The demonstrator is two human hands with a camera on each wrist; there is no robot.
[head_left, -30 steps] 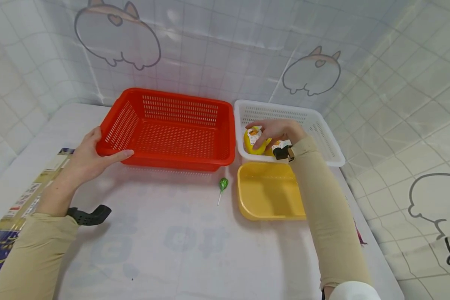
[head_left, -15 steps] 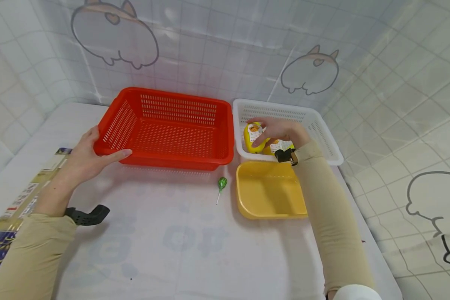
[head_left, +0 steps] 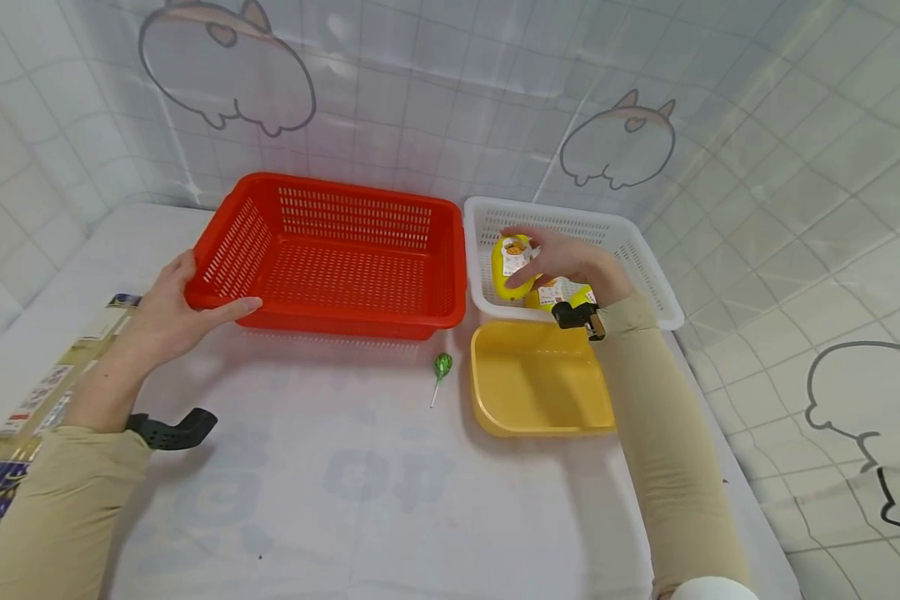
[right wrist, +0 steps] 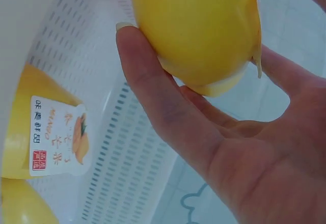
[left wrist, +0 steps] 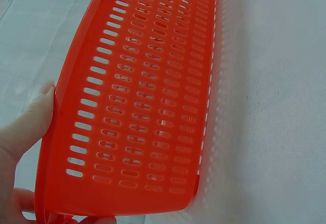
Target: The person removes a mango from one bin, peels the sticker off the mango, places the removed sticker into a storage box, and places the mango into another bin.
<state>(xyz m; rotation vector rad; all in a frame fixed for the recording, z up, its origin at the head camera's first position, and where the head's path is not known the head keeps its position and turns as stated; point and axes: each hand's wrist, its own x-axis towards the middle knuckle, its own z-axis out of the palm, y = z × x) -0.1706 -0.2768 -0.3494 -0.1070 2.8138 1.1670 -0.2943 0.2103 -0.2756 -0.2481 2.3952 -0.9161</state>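
Observation:
My left hand (head_left: 167, 312) grips the near left corner of a red slotted basket (head_left: 330, 254), thumb along the front rim; the left wrist view shows the basket's wall (left wrist: 147, 102) with my thumb (left wrist: 30, 124) against its edge. My right hand (head_left: 562, 260) holds a yellow mango-shaped cup (head_left: 515, 265) with a printed label above the white basket (head_left: 637, 250). In the right wrist view my fingers (right wrist: 168, 107) curl round the yellow cup (right wrist: 198, 25), and another labelled yellow cup (right wrist: 46, 132) lies in the white basket (right wrist: 117, 132) below.
A shallow yellow tray (head_left: 540, 383) sits in front of the white basket. A green lollipop (head_left: 442, 367) lies on the white table between the tray and the red basket. A printed carton (head_left: 22, 417) lies at the left edge. Tiled walls close the back and right.
My right hand has lifted the yellow cup slightly higher and farther back over the white basket. The left hand stays on the red basket's corner.

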